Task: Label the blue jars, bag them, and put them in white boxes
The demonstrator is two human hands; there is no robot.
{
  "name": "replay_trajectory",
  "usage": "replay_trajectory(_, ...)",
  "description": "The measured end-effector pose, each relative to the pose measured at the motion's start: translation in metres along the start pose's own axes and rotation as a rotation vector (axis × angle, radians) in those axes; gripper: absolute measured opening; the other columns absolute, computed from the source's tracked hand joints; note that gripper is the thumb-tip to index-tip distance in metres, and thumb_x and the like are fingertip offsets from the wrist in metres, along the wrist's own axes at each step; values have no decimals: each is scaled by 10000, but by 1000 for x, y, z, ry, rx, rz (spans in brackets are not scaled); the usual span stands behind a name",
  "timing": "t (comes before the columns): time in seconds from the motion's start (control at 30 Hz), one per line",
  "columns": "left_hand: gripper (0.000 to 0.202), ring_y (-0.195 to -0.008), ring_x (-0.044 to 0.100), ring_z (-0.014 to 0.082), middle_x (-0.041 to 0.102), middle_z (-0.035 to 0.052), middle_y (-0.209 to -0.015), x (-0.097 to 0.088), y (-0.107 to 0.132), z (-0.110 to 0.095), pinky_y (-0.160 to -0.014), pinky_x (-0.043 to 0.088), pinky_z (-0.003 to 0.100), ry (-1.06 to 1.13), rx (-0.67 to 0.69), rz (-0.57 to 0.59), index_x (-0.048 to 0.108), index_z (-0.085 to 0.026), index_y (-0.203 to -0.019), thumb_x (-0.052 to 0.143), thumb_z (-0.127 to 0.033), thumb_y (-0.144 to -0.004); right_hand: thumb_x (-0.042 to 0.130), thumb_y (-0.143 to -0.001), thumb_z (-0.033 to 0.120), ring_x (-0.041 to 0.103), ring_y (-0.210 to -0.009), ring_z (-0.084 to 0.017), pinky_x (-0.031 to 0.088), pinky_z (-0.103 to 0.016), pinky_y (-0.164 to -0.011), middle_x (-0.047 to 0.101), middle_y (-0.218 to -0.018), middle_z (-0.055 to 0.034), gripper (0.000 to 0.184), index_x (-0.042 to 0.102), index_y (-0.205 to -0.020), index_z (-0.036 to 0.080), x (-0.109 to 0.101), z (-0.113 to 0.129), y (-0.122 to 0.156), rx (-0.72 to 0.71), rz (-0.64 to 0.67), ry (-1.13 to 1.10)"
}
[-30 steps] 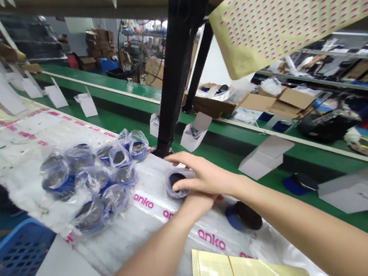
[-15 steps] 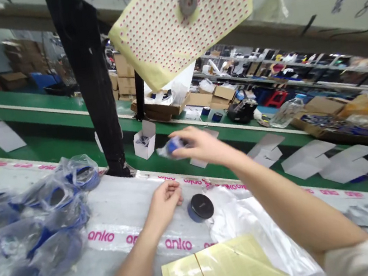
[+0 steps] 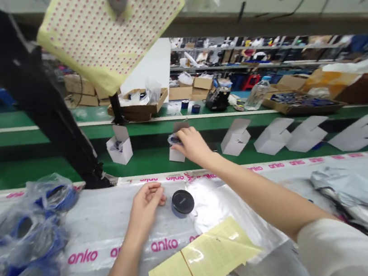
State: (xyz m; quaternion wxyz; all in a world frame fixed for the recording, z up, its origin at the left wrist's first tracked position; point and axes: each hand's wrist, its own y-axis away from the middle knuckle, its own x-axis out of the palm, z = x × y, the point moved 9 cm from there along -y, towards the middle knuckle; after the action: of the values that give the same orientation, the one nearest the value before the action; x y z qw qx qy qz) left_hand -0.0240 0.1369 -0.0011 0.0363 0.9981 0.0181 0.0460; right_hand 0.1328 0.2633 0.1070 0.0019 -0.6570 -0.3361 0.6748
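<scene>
Head view: right hand [image 3: 194, 146] pinches bagged puck [image 3: 174, 140] just over a white box [image 3: 177, 155], its flap standing up to leave the mouth open. Left hand [image 3: 145, 203] lies open on the surface [image 3: 94, 214], just beside a bare puck [image 3: 182, 202].

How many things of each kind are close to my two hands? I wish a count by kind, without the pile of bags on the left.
Unbagged disc: 1
Bagged disc, in right hand: 1
White box: 1
Yellow paper stack: 1
Total: 4
</scene>
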Motion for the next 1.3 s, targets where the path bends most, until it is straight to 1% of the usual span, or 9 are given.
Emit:
replay_trajectory(0.17,452,-1047,681,268,729,127,-1116,12,9,-10,-873,558,381,-201,114,126,660,-176,-1138,711,-494,-820,564,-1009,403,573,-1017,-298,420,-451,-947,659,-1147,-192,316,688,-1059,117,12,0,7,22,-32,22)
replay_trajectory(0.37,758,-1359,529,322,571,78,-1474,34,19,-3,-1158,402,486,-505,193,288,569,-287,-1391,848,-352,-688,560,-1006,294,397,-1359,-380,159,-703,-1151,566,-1391,-259,455,536,-1379,34,28,10,34,-37,-5,14)
replay_trajectory(0.5,659,-1347,550,304,598,79,-1450,37,17,-3,-1177,392,490,-588,200,249,570,-255,-1382,766,-370,-763,456,-986,91,351,-1419,-340,133,-654,-1198,556,-1431,-239,392,564,-1360,47,28,18,31,-114,95,-32)
replay_trajectory(0.6,640,-1287,599,304,645,94,-1382,37,19,-8,-1135,447,467,-618,214,218,590,-218,-1351,757,-385,-756,615,-908,115,453,-1325,-362,193,-665,-1169,648,-1316,-216,342,645,-1248,94,14,17,14,-129,173,-98)
replay_trajectory(0.7,653,-1312,583,310,633,108,-1400,35,24,-13,-1143,440,461,-643,235,195,584,-197,-1358,746,-391,-755,741,-832,172,445,-1328,-377,244,-679,-1127,623,-1355,-212,507,598,-1315,114,-12,9,13,-118,183,-186)
replay_trajectory(0.83,687,-1370,535,307,581,115,-1469,31,28,-14,-1189,387,470,-650,233,161,543,-190,-1409,722,-388,-776,630,-938,195,537,-1242,-304,422,-456,-1016,644,-1295,-166,303,658,-1236,146,-40,-11,64,-71,158,-314)
replay_trajectory(0.93,723,-1410,496,303,542,117,-1510,32,30,-14,-1207,362,462,-634,222,148,503,-196,-1447,721,-369,-779,770,-847,240,667,-907,-232,487,-297,-767,719,-974,-84,188,759,-1021,172,-37,-27,125,-38,228,-419)
replay_trajectory(1.07,716,-1448,448,311,501,138,-1539,36,34,-21,-1210,348,479,-642,224,132,478,-199,-1458,713,-352,-800,765,-817,137,661,-839,-222,461,-290,-683,694,-922,-75,77,786,-871,187,-22,-37,182,30,193,-502)
replay_trajectory(1.3,497,-1465,416,307,487,83,-1546,75,65,-80,-1201,355,495,-871,486,121,581,-293,-1364,681,-357,-881,681,-845,32,623,-835,-184,461,-293,-733,657,-849,-29,197,724,-737,191,-27,-36,194,67,81,-660)
